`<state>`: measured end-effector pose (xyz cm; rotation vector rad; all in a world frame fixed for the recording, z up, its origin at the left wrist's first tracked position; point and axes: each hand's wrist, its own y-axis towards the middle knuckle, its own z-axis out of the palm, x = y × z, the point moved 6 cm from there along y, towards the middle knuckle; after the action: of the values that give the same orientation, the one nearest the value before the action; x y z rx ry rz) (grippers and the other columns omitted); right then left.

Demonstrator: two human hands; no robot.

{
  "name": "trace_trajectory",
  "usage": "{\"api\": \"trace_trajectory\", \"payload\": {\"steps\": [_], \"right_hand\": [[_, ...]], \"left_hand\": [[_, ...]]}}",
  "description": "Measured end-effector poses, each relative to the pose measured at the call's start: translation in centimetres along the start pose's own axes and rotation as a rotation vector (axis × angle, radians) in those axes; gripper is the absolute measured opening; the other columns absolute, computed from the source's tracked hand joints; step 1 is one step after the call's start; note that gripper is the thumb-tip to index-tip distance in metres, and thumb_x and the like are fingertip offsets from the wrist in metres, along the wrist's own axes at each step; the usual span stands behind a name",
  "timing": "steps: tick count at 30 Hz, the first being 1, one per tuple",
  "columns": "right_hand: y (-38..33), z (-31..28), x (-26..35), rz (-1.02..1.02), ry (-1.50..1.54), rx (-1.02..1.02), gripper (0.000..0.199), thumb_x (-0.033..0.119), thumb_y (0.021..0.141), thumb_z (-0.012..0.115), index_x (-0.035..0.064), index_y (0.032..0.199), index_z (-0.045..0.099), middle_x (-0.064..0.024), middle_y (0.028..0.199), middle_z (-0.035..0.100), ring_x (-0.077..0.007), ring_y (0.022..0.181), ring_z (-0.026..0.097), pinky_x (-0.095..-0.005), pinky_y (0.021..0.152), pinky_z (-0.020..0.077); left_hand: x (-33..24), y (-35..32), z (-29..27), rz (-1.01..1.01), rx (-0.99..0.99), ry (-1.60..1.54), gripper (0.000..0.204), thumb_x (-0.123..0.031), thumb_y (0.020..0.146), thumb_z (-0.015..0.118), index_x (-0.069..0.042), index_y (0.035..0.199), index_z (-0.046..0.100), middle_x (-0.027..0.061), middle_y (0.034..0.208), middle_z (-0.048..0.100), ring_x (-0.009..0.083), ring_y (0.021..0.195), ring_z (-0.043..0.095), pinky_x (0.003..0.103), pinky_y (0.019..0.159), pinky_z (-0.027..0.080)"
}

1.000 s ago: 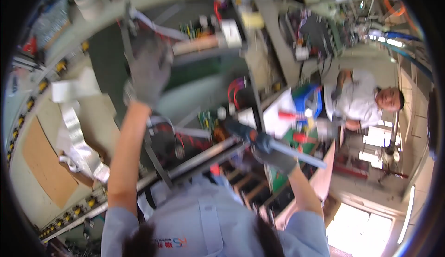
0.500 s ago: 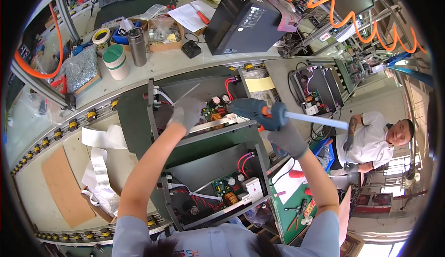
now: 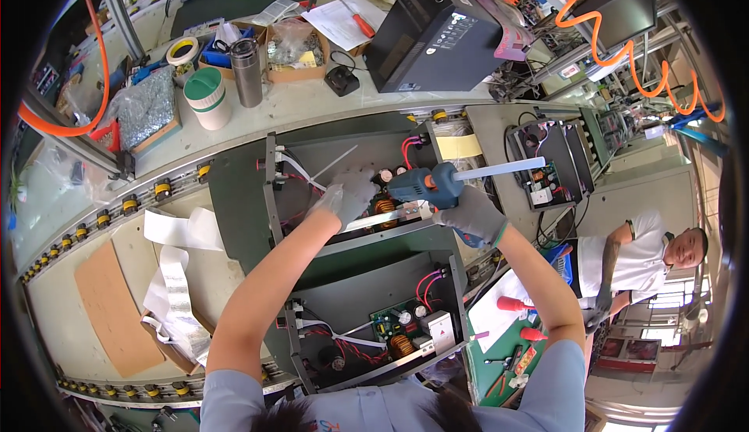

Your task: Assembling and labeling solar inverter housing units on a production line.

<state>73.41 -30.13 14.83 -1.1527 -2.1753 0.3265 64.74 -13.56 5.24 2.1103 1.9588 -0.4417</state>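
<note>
My right hand [image 3: 472,215], in a grey glove, grips a blue glue gun [image 3: 429,184] with a long white glue stick [image 3: 507,168] jutting to the right. The gun's nozzle points left at the circuit board with copper coils [image 3: 382,206] inside the upper grey metal chassis [image 3: 296,151]. My left hand [image 3: 349,196], also gloved, rests on the board just left of the nozzle, beside a white cable tie [image 3: 328,164] and red wires. A second open chassis [image 3: 367,315] with a green board lies nearer to me.
A black box-shaped unit [image 3: 433,34], a green-and-white cup [image 3: 207,98], a steel bottle [image 3: 247,71] and tape rolls stand on the bench behind. White strips [image 3: 175,276] and cardboard [image 3: 113,311] lie at left. Another person [image 3: 640,256] sits at right. An orange coiled hose [image 3: 624,34] hangs above.
The view has swung down and steadied over the chassis. Both hands have come together on the upper board, the glue gun moving left toward my left hand.
</note>
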Motion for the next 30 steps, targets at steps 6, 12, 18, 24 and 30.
{"api": "trace_trajectory", "payload": {"steps": [6,12,18,24,30], "right_hand": [[-0.4,-0.5,0.3,0.03,0.054,-0.006,0.029,0.027,0.067,0.07,0.0037,0.083,0.067,-0.0109,0.069,0.064,-0.0225,0.063,0.062,-0.0325,0.063,0.0479],[0.2,-0.1,-0.6,0.008,0.018,0.009,0.03,0.028,0.066,0.071,0.0027,0.083,0.067,-0.0126,0.071,0.064,-0.0234,0.068,0.062,-0.0335,0.066,0.0473],[1.1,0.3,-0.7,0.048,0.012,0.067,0.035,0.032,0.063,0.069,0.0021,0.08,0.067,-0.0141,0.069,0.063,-0.0254,0.065,0.062,-0.0341,0.064,0.0477],[2.0,1.0,-2.5,0.003,-0.052,0.025,0.039,0.035,0.061,0.068,0.0014,0.08,0.067,-0.0157,0.07,0.063,-0.0272,0.067,0.063,-0.0335,0.065,0.0482],[1.7,1.1,-2.0,0.0,-0.089,0.003,0.041,0.038,0.062,0.067,0.0013,0.079,0.067,-0.0165,0.069,0.063,-0.0293,0.068,0.063,-0.0347,0.066,0.0487]], "left_hand": [[0.2,0.9,0.8,0.074,-0.038,0.083,0.027,-0.011,0.077,0.056,-0.014,0.101,0.068,0.0101,0.116,0.052,0.0272,0.11,0.05,0.039,0.089,0.044],[-0.2,0.8,-0.2,-0.088,-0.035,0.121,0.03,-0.013,0.083,0.047,-0.012,0.106,0.066,0.0112,0.119,0.051,0.0275,0.113,0.047,0.042,0.091,0.042],[0.6,0.8,-0.1,-0.205,0.013,-0.033,0.026,-0.017,0.082,0.052,-0.014,0.104,0.066,0.009,0.116,0.052,0.0274,0.115,0.046,0.042,0.091,0.043],[1.6,1.8,1.2,-0.268,-0.027,-0.056,0.029,-0.014,0.081,0.052,-0.018,0.106,0.065,0.0088,0.115,0.053,0.0282,0.111,0.05,0.04,0.092,0.045],[3.2,1.2,1.5,-0.29,-0.003,-0.292,0.026,-0.014,0.082,0.051,-0.014,0.105,0.064,0.0096,0.117,0.054,0.0268,0.105,0.055,0.036,0.091,0.046]]}}
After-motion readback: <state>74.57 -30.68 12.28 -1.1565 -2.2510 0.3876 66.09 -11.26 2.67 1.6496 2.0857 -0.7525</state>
